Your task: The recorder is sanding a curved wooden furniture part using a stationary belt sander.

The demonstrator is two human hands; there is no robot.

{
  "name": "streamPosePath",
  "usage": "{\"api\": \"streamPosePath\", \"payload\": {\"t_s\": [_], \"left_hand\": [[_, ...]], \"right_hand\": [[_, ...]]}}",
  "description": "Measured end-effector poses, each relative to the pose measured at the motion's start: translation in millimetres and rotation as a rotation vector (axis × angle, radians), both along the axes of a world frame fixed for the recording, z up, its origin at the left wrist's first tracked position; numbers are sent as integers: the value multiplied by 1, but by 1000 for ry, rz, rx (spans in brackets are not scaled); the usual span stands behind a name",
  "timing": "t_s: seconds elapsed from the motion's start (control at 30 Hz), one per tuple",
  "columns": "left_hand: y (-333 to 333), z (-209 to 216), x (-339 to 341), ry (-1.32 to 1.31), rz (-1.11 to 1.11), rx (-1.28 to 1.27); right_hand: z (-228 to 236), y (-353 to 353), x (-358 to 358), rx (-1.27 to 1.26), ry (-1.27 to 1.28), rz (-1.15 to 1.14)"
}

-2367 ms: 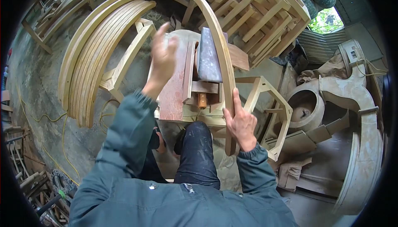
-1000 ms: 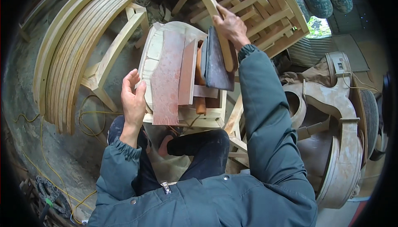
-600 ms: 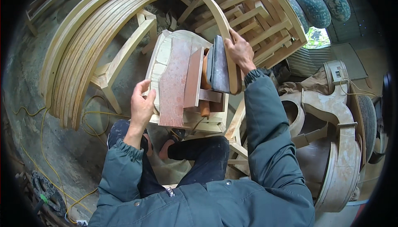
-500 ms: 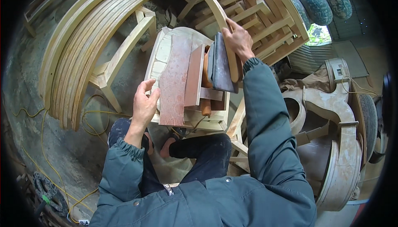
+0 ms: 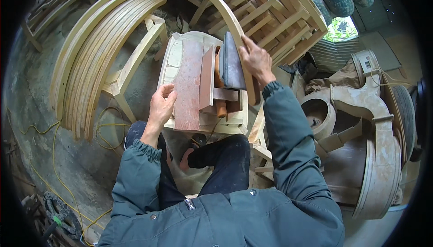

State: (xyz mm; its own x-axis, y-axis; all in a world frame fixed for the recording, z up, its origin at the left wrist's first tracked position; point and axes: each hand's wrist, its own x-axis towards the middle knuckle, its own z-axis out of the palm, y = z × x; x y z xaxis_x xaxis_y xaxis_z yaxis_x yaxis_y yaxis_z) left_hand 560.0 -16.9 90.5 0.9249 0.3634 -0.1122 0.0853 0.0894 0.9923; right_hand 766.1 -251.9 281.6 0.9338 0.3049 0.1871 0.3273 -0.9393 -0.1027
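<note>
My right hand (image 5: 257, 59) is closed around a long curved wooden strip (image 5: 225, 12), which stands on edge and runs from the far side toward me. Close to the strip's left face is a flat grey-blue sanding face (image 5: 233, 64) of a tool with an orange-brown body, partly hidden; it looks like a belt sander on its side. Left of it a reddish-brown board (image 5: 207, 77) stands upright beside a worn reddish sheet (image 5: 187, 89) lying on the wooden stand. Beside that sheet's left edge, my left hand (image 5: 163, 104) is open and empty, fingers loosely bent.
Several curved wooden strips (image 5: 101, 55) lean stacked on a wooden frame at left. Stacked wooden frames (image 5: 279, 16) stand at far right. A large dusty cast machine (image 5: 379, 143) is to my right. A yellow cord (image 5: 56, 156) trails over the floor (image 5: 31, 116).
The curved strip has shifted slightly left and toward me with my right hand. My left hand's fingers are more bent. The whole view has shifted a little.
</note>
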Motion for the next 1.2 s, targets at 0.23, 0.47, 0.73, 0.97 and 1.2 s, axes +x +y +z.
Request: {"api": "streamPosePath", "payload": {"t_s": [0.23, 0.47, 0.73, 0.97, 1.2], "left_hand": [[-13, 3, -20, 48, 0, 92], [-36, 0, -47, 92, -33, 253], [-25, -19, -65, 171, 19, 60], [-21, 6, -50, 137, -56, 14], [-8, 15, -47, 81, -44, -59]], "right_hand": [[-19, -79, -146, 71, 40, 40], [-59, -104, -252, 258, -96, 48], [-57, -52, -198, 321, -145, -95], [-38, -17, -120, 372, -132, -180], [-24, 12, -29, 363, -146, -127]]}}
